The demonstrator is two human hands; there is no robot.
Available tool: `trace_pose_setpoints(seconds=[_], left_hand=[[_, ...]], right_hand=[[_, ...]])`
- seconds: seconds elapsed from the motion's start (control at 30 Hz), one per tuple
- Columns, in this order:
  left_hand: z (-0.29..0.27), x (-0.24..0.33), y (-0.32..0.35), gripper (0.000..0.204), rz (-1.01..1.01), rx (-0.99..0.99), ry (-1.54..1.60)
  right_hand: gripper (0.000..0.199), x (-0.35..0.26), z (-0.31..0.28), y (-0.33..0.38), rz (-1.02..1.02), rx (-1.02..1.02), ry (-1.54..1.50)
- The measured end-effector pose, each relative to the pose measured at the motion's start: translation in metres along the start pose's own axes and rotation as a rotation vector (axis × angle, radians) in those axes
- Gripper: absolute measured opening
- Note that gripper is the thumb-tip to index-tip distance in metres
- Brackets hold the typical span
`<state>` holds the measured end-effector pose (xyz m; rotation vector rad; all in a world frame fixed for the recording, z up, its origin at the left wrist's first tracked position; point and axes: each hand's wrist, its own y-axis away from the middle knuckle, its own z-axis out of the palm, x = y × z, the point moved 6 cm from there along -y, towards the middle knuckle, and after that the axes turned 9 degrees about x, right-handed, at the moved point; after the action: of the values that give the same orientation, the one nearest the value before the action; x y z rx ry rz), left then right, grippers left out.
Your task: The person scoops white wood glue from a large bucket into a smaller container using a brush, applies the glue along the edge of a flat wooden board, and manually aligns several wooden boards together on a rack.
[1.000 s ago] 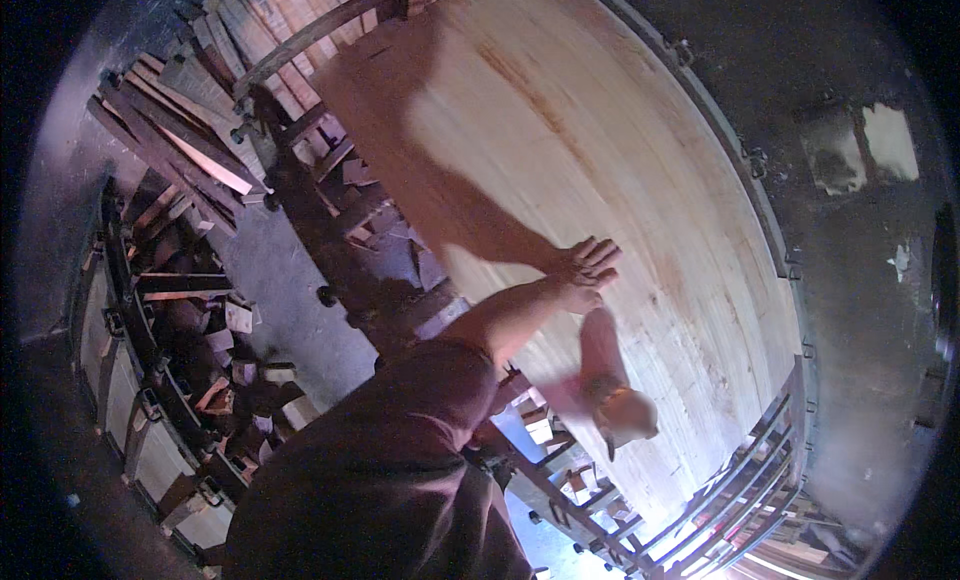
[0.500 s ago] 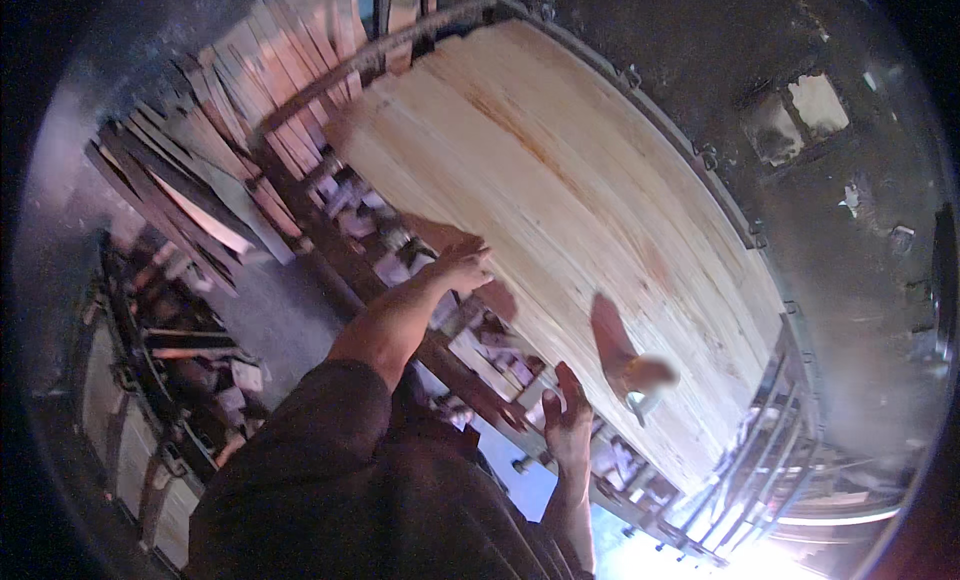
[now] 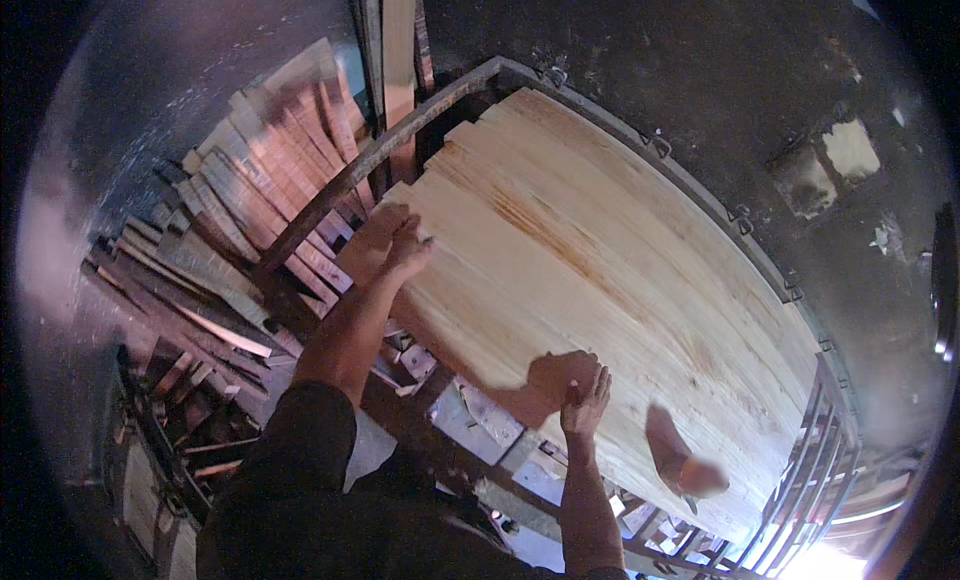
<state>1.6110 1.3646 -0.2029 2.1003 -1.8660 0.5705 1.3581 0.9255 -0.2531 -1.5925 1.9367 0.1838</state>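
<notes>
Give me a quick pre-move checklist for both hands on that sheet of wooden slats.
1. Left hand resting on the near-left edge of the slat sheet: ok.
2. Right hand on the near edge: ok.
3. Either hand gripping rather than lying flat: cannot tell.
4. Sheet lying inside the curved metal frame: ok.
5. Sheet top free of loose pieces: ok.
6. Stacked offcuts crowd the left hand's side: not ok.

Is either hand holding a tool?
No, the left hand and the right hand both rest bare on the pale wooden sheet.
</notes>
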Motion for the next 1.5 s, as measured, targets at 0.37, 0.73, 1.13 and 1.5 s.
trace_pose_setpoints(seconds=[0.37, 0.73, 1.13, 1.5], left_hand=[[0.073, -0.050, -0.277, 0.072, -0.020, 0.357, 0.527], [0.132, -0.091, -0.431, 0.064, 0.132, 0.057, 0.334], [0.134, -0.118, -0.436, 0.071, 0.080, -0.078, 0.191], [0.149, -0.133, -0.453, 0.067, 0.124, -0.102, 0.194]], right_hand=[[0.082, -0.058, 0.078, -0.031, 0.113, 0.057, 0.429], [0.074, -0.066, 0.069, -0.056, 0.179, -0.035, 0.358], [0.074, -0.022, 0.067, -0.135, 0.288, -0.032, 0.245], [0.039, 0.133, 0.071, -0.342, -0.082, 0.274, 0.337]])
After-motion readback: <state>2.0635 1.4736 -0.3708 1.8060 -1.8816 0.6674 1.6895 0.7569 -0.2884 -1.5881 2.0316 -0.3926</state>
